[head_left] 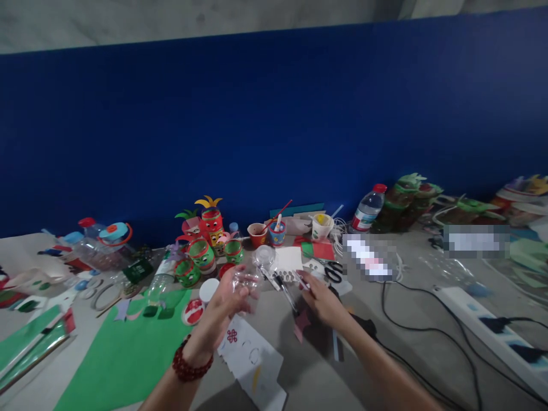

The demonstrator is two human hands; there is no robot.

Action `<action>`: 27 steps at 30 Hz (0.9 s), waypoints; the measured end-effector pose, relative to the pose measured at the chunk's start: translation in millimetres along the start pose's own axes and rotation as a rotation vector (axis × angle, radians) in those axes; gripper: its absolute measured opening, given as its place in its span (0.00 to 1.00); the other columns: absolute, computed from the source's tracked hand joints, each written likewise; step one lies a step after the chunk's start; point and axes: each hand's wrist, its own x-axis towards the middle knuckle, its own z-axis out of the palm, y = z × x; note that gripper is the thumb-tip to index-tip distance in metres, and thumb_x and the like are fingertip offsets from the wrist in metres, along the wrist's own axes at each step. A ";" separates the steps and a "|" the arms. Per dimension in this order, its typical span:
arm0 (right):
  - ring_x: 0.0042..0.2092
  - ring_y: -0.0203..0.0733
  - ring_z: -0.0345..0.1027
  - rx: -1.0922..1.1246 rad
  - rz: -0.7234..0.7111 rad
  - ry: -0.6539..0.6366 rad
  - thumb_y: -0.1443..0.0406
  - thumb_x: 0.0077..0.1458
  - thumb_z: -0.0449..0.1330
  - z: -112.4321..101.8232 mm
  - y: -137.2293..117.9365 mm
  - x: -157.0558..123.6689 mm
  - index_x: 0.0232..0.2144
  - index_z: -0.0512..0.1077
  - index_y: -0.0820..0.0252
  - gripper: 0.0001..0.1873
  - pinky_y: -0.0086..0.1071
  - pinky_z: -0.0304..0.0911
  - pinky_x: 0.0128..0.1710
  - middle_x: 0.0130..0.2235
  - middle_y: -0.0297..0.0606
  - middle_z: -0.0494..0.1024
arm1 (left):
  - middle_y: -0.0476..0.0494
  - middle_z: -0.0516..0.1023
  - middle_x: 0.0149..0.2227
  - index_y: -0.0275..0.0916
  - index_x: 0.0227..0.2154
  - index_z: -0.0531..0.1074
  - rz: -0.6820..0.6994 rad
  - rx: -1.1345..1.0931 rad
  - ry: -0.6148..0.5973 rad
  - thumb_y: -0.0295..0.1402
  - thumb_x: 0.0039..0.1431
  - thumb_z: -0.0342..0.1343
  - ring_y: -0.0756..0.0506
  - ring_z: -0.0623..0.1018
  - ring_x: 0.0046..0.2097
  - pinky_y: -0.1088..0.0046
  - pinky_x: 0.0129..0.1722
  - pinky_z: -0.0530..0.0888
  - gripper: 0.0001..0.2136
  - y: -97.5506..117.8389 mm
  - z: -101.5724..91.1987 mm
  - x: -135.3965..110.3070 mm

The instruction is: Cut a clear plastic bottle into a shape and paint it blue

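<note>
- Left hand (225, 299), with a red bead bracelet (188, 365) at the wrist, held raised above the middle of the table (299, 365), fingers curled round a clear plastic piece (246, 281), seemingly a cut bottle part.
- Right hand (321, 302) reached forward toward the pens (282, 285) lying near the middle of the table, fingers partly closed; cannot tell whether anything was pinched between them, as blurred.
- Clear plastic piece kept off the table, just above a white sheet (252, 357) with cut-out marks.
- Green paper sheet (124, 354) spread toward the near left edge; decorated red and green cups (205, 240) grouped toward the far edge, against the blue wall.
- Scissors (334, 271) lay just beyond the right hand; water bottle (368, 208) stood near the far edge.
- Judged as a craft step: plastic piece held ready while a tool was being fetched.
- Next move would call for a firm grip on a pen or the scissors, then steadying the slippery plastic.
</note>
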 end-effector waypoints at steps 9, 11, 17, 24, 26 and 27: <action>0.57 0.55 0.68 -0.325 -0.002 -0.047 0.74 0.50 0.51 19.9 4.0 19.9 0.56 0.69 0.67 0.29 0.48 0.60 0.60 0.56 0.56 0.74 | 0.36 0.73 0.51 0.42 0.57 0.62 -0.003 0.023 -0.009 0.43 0.56 0.62 0.42 0.77 0.42 0.68 0.35 0.73 0.28 1.1 -0.5 -1.5; 0.57 0.57 0.68 -0.329 0.016 -0.048 0.73 0.51 0.51 22.1 4.9 21.1 0.56 0.69 0.70 0.28 0.49 0.59 0.60 0.55 0.59 0.74 | 0.37 0.73 0.50 0.42 0.57 0.62 -0.005 0.021 0.002 0.43 0.56 0.62 0.41 0.77 0.42 0.68 0.35 0.72 0.28 1.1 -0.8 -1.6; 0.50 0.56 0.71 -0.207 0.080 -0.024 0.64 0.58 0.51 20.3 8.1 20.7 0.53 0.70 0.64 0.22 0.48 0.62 0.54 0.48 0.54 0.79 | 0.36 0.74 0.50 0.42 0.56 0.64 0.011 0.023 -0.011 0.43 0.56 0.62 0.41 0.76 0.41 0.68 0.34 0.72 0.27 -4.1 -3.2 1.7; 0.18 0.34 0.55 0.185 0.219 -0.132 0.54 0.56 0.51 21.1 5.8 20.9 0.36 0.70 0.56 0.15 0.28 0.57 0.19 0.17 0.26 0.61 | 0.36 0.73 0.50 0.41 0.56 0.65 0.024 -0.010 0.000 0.42 0.56 0.62 0.42 0.76 0.41 0.69 0.33 0.72 0.26 -1.0 -0.7 0.1; 0.15 0.31 0.46 0.308 0.265 -0.180 0.52 0.54 0.50 21.1 4.1 18.6 0.35 0.68 0.56 0.16 0.26 0.49 0.15 0.16 0.22 0.54 | 0.36 0.73 0.49 0.41 0.56 0.65 0.018 -0.012 0.000 0.42 0.56 0.63 0.42 0.77 0.41 0.69 0.33 0.73 0.26 1.0 0.4 -0.7; 0.15 0.30 0.43 0.362 0.282 -0.196 0.53 0.53 0.50 20.7 3.1 17.7 0.36 0.67 0.56 0.16 0.25 0.47 0.14 0.16 0.21 0.52 | 0.36 0.74 0.49 0.41 0.56 0.65 0.013 -0.012 -0.002 0.41 0.55 0.63 0.42 0.77 0.41 0.69 0.33 0.73 0.26 1.7 0.7 -0.9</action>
